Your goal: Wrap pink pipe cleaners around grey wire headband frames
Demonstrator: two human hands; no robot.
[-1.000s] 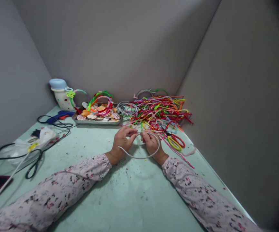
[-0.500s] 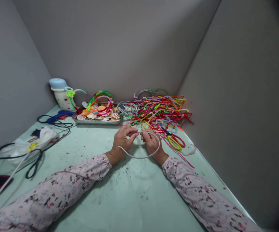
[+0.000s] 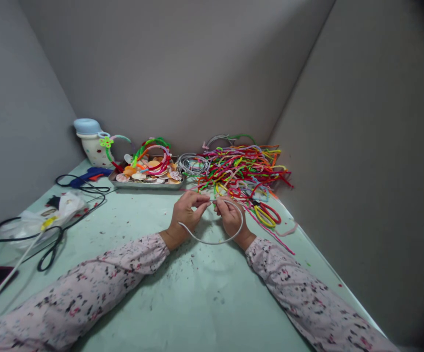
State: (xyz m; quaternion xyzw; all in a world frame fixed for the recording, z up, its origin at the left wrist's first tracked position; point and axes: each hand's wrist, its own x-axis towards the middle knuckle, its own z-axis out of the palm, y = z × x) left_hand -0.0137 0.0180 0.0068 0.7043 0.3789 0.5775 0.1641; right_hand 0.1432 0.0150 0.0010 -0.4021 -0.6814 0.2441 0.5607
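A silver-grey wire point(image 3: 212, 242), bent into a wide open curve, hangs between my hands above the table. My right hand point(image 3: 231, 215) is closed on it near one end, thumb and forefinger pressed together. At that same end, my left hand point(image 3: 189, 211) pinches with thumb and fingertips; the small bit between the two hands is hard to make out. The wire's other end curls up free in front of my left wrist. Beyond my hands lies a heap of colourful pipe cleaners point(image 3: 244, 166), with a coil of similar silver wire point(image 3: 193, 165) beside it.
At the back, a metal tray point(image 3: 147, 186) holds seashells and decorated hoops. Scissors point(image 3: 266, 215) lie to the right. Leftward are a blue-lidded bottle point(image 3: 96, 151), a blue tool point(image 3: 87, 177), a plastic bag point(image 3: 65, 210) and black cables point(image 3: 63, 239). Walls enclose the table point(image 3: 197, 303).
The wire's hanging curve dips slightly lower. Both hands keep their place and their pinch, and the view shifts very slightly.
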